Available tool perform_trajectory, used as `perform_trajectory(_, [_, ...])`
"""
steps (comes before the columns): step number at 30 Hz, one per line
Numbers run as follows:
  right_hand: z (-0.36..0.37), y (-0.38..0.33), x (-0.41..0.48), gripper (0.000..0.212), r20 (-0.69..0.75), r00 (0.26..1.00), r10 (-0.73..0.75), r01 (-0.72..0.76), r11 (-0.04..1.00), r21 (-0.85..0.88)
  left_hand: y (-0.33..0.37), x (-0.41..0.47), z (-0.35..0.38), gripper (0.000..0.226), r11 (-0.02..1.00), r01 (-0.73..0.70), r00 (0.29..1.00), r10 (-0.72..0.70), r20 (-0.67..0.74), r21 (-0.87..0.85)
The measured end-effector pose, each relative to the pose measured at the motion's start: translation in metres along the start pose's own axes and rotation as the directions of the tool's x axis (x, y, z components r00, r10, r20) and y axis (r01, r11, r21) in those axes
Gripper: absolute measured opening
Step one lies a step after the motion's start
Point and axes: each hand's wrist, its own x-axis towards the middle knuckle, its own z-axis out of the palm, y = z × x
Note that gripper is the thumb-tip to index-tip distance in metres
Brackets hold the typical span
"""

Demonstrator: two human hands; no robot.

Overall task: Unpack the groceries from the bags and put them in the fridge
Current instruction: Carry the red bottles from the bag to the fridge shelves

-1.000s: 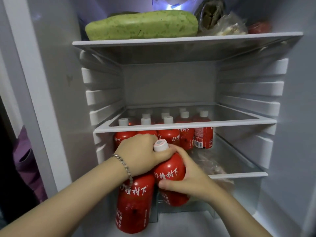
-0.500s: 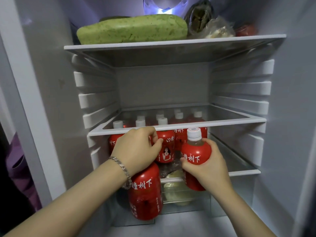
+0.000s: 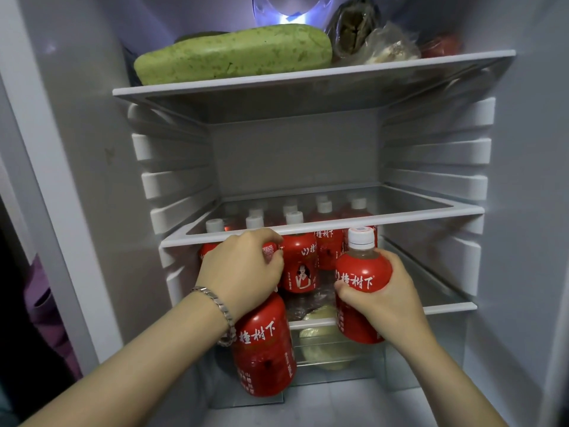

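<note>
I look into an open fridge. My left hand (image 3: 243,269) grips the top of a red bottle (image 3: 264,349) that hangs in front of the lower shelf; its cap is hidden under my palm. My right hand (image 3: 388,300) holds a second red bottle (image 3: 361,278) with a white cap, upright, at the right front of the same shelf (image 3: 446,307). Several more red bottles (image 3: 303,260) with white caps stand in rows at the back of that shelf, under the glass middle shelf (image 3: 400,218).
The top shelf (image 3: 308,76) carries a long green gourd (image 3: 234,55), bagged food (image 3: 369,35) and something red at the far right. A clear drawer below holds pale round items (image 3: 323,340). A purple cloth (image 3: 43,306) shows left of the fridge frame.
Both hands have risen and moved apart. The right-hand bottle went from tilted beside the left one to upright at the shelf's right front. The left bottle came closer to the shelf.
</note>
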Motion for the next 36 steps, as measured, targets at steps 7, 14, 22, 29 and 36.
perform_trajectory(7, [0.003, 0.022, -0.02, 0.058, 0.001, 0.992, 0.128, -0.127, 0.988, 0.089, -0.004, -0.006, 0.007, 0.039, 0.997, -0.032, 0.999, 0.034, -0.025, 0.074])
perform_trajectory(14, [-0.013, -0.001, -0.001, 0.052, -0.227, 0.965, 0.129, -0.066, 0.961, 0.267, -0.007, -0.005, 0.009, 0.038, 0.998, -0.023, 1.0, 0.025, -0.018, 0.061])
perform_trajectory(22, [-0.001, 0.002, -0.005, 0.068, -0.198, 0.98, -0.016, 0.005, 0.998, -0.06, -0.003, -0.006, 0.014, 0.038, 0.999, -0.009, 0.999, 0.011, -0.044, 0.038])
perform_trajectory(29, [-0.001, 0.003, 0.016, 0.068, -0.131, 0.991, -0.009, -0.007, 0.993, -0.119, -0.005, -0.006, 0.016, 0.044, 0.998, -0.023, 0.998, 0.025, -0.053, 0.052])
perform_trajectory(36, [0.046, 0.031, 0.063, 0.075, -0.076, 0.993, -0.089, 0.085, 0.995, -0.056, -0.004, -0.007, 0.016, 0.041, 0.997, -0.023, 0.998, 0.027, -0.048, 0.078])
